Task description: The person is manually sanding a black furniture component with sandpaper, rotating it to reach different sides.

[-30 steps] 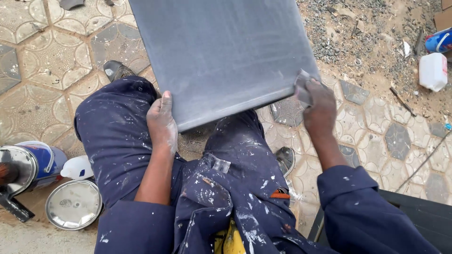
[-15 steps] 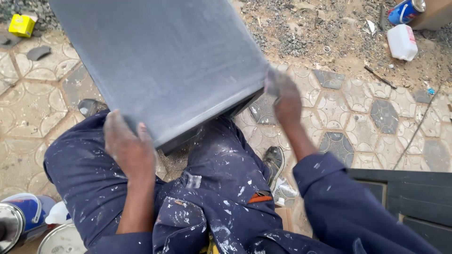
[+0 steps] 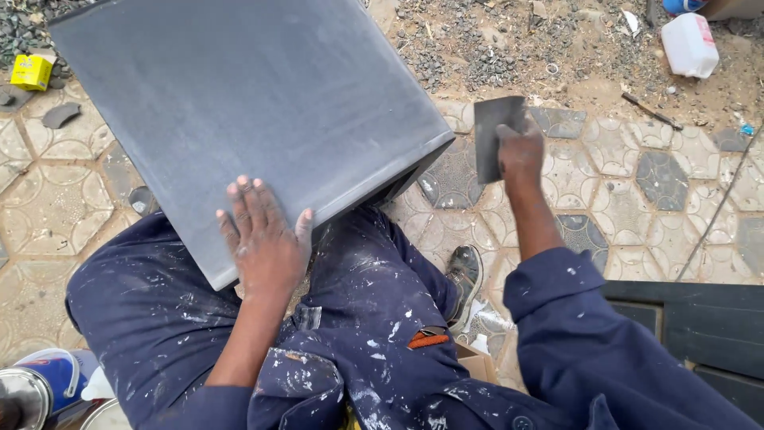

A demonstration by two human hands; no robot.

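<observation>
Head view: left hand point(image 3: 267, 239) flat, open, steadying the grey panel point(image 3: 247, 111); right hand point(image 3: 519, 151) grips sandpaper point(image 3: 492, 131), lifted off at centre-right, needing return to the surface.

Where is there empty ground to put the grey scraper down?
Bare paving lies right of the right hand, between the gravel and the dark frame. The lower left is crowded with paint cans.
</observation>
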